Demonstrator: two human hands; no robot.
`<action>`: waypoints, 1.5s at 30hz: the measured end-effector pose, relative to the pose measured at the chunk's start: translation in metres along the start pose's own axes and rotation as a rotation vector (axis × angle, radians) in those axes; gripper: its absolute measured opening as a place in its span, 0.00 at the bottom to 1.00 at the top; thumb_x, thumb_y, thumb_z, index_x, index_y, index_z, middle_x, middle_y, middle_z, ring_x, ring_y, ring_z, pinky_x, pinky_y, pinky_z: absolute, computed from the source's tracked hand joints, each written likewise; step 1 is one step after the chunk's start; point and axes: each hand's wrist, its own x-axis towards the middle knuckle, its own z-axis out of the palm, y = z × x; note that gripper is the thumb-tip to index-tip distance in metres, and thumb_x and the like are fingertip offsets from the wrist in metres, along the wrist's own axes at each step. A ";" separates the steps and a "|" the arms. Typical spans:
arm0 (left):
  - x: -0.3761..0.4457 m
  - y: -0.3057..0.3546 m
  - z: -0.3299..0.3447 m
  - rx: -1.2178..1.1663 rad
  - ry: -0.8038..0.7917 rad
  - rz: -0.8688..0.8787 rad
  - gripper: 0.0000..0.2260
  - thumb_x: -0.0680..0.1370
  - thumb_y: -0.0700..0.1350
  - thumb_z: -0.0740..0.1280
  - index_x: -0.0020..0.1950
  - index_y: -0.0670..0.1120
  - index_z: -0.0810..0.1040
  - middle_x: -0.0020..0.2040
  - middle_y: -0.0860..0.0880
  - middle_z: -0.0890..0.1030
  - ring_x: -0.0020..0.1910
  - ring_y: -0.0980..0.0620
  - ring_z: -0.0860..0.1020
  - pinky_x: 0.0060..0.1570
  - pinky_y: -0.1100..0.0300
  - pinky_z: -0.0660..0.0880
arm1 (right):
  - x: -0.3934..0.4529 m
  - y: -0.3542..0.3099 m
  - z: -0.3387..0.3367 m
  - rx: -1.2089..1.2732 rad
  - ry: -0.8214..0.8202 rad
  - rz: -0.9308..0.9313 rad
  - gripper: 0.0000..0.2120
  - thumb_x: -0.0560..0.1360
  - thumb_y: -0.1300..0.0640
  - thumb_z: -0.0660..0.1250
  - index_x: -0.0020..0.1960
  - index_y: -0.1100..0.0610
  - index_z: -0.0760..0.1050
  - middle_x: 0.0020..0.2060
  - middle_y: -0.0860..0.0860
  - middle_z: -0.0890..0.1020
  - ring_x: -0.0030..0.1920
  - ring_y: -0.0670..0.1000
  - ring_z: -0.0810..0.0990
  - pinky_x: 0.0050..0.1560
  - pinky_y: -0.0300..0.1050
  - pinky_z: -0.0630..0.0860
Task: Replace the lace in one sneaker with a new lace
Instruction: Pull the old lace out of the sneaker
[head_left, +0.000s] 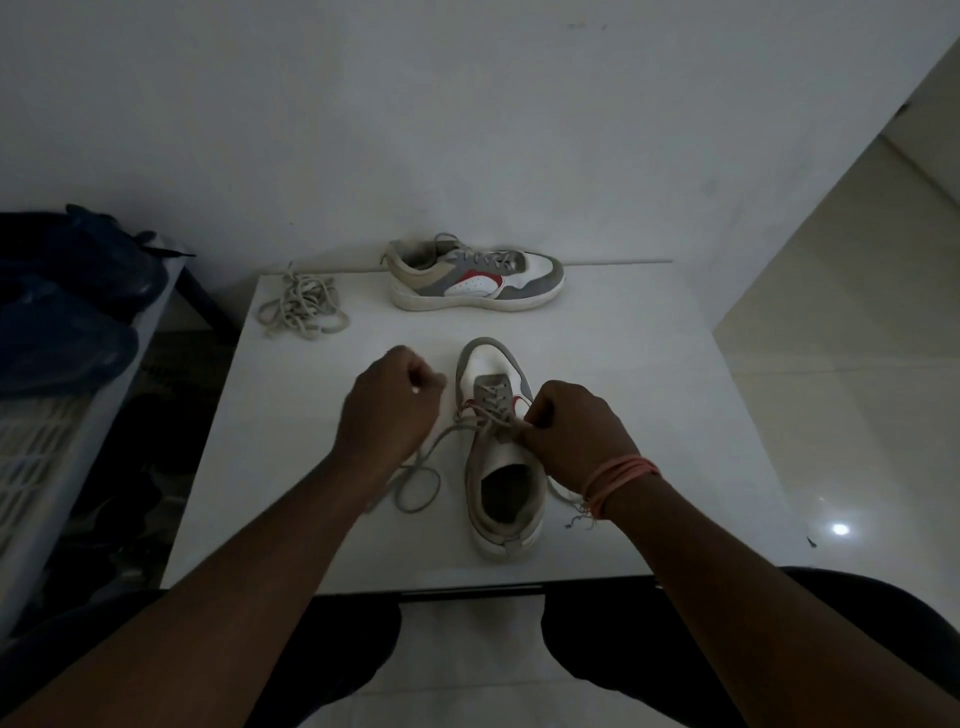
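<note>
The near sneaker (501, 447) stood between both hands. The right hand (574, 434) pinched its lace (415, 470) at the eyelets; the left hand (392, 402) was fisted, apparently on a strand. Uneven pulling could leave mismatched ends.

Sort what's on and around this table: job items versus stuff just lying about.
Job: near sneaker; its lace, pinched in left hand and right hand; loose lace pile.
Lying about: far sneaker; dark bags; white crate.
</note>
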 end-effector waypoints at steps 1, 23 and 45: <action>-0.005 0.006 0.003 -0.008 -0.003 0.132 0.06 0.76 0.52 0.72 0.48 0.51 0.79 0.45 0.53 0.81 0.45 0.52 0.79 0.46 0.56 0.76 | 0.000 -0.001 0.001 -0.017 0.008 -0.010 0.10 0.75 0.46 0.71 0.44 0.52 0.75 0.41 0.48 0.79 0.43 0.52 0.78 0.47 0.50 0.78; -0.033 0.035 0.016 0.521 -0.048 0.536 0.09 0.78 0.55 0.66 0.52 0.54 0.83 0.48 0.53 0.83 0.50 0.49 0.80 0.53 0.52 0.70 | -0.001 -0.001 0.003 -0.043 0.010 -0.042 0.11 0.77 0.47 0.69 0.42 0.52 0.72 0.36 0.45 0.75 0.39 0.51 0.76 0.41 0.44 0.70; -0.033 0.033 0.012 0.152 -0.169 0.102 0.05 0.78 0.47 0.70 0.53 0.50 0.78 0.51 0.49 0.83 0.51 0.47 0.81 0.47 0.56 0.74 | -0.008 -0.008 0.017 -0.144 0.088 -0.232 0.12 0.78 0.56 0.66 0.61 0.50 0.76 0.51 0.50 0.79 0.48 0.54 0.81 0.48 0.46 0.77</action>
